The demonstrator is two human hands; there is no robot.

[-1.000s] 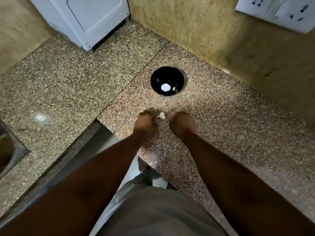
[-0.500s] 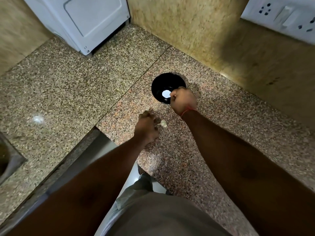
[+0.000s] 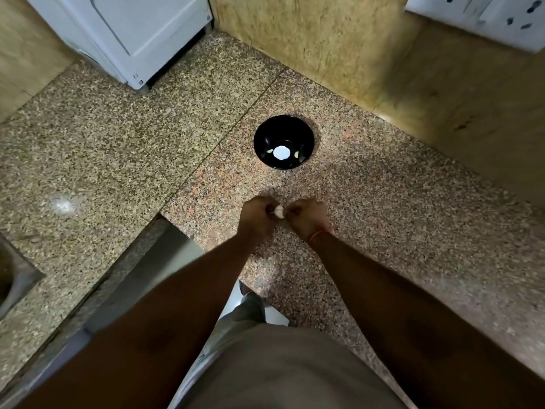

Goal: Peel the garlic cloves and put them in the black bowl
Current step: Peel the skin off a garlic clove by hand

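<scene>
Black bowl (image 3: 267, 137) holds three cloves (image 3: 295, 154); two hands (image 3: 256, 215) grip one garlic (image 3: 278, 211).

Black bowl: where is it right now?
Head view: the black bowl sits on the granite counter, centre frame, just beyond both hands, which hold a garlic bulb between them, and near the back wall.

a home kitchen: speckled granite counter (image 3: 118, 149), steel sink (image 3: 14, 276), white appliance (image 3: 132, 33).

Speckled granite counter (image 3: 383, 231) carries a black bowl (image 3: 265, 137) and white appliance (image 3: 132, 33)
</scene>
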